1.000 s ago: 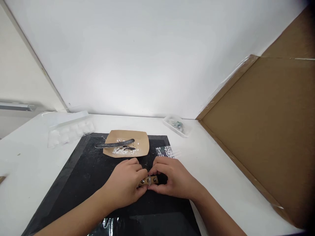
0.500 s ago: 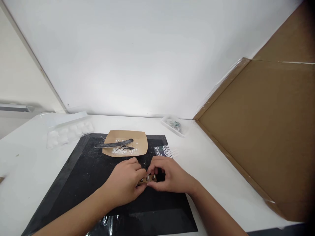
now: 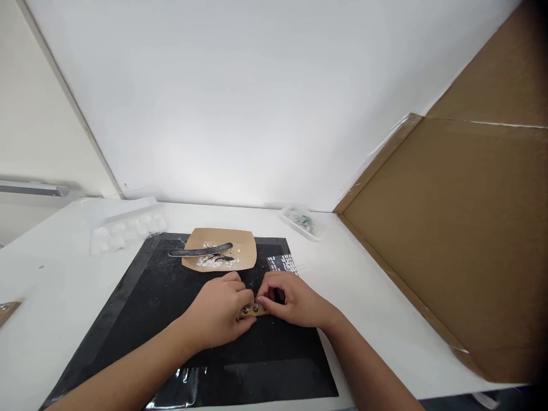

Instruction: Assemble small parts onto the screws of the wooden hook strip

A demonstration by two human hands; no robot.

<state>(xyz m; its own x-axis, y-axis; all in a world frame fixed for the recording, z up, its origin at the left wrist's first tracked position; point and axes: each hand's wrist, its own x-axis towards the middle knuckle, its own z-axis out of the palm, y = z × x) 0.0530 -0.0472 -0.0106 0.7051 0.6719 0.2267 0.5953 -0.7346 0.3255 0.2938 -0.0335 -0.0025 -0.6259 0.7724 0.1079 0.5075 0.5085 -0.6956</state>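
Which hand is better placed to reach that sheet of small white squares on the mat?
Probably the right hand: the sticker sheet lies just beyond it. The left hand sits farther off, gripping the small brown strip.

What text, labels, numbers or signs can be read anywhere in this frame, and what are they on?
None can be read.
The sheet of small white marks on the black mat shows a pattern too small and blurred to tell whether it is lettering.
The small tan piece held by the left hand and right hand shows no print.

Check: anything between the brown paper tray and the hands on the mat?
Head view: only bare black mat between paper tray and left hand and right hand; patterned sheet sits off to the right.
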